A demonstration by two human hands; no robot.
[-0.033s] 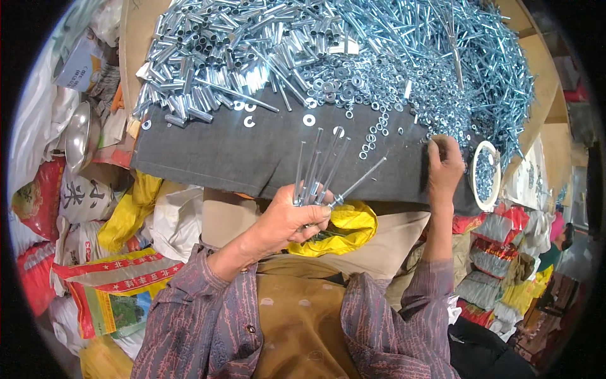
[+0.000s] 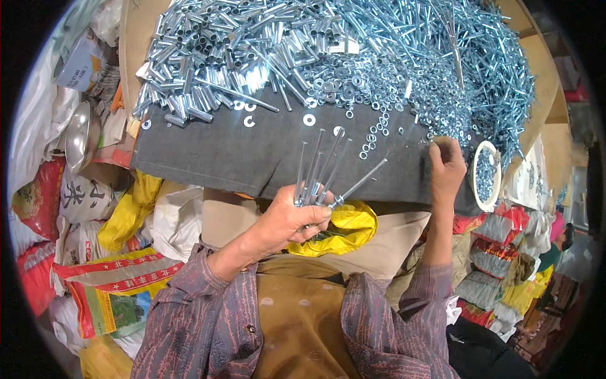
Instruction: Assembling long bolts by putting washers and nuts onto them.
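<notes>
My left hand (image 2: 295,216) is closed round several long bolts (image 2: 320,165). Their shafts fan upward from the fist, and one leans to the right with small metal rings or nuts near my fingertips. Below this hand a yellow bag (image 2: 353,228) lies open at my lap. My right hand (image 2: 447,161) is at the near edge of a heap of small nuts (image 2: 442,114), thumb and fingers drawn together. Whatever it pinches is too small or too hidden to make out. Loose washers (image 2: 308,120) and a short trail of rings (image 2: 372,140) lie on the dark cloth (image 2: 214,151).
Metal sleeves (image 2: 208,47) are piled at the far left, with long bolts (image 2: 499,82) heaped at the far right. A white-rimmed round container (image 2: 497,183) of small parts stands beside my right hand. Printed sacks (image 2: 120,278) and a metal bowl (image 2: 79,136) crowd the left.
</notes>
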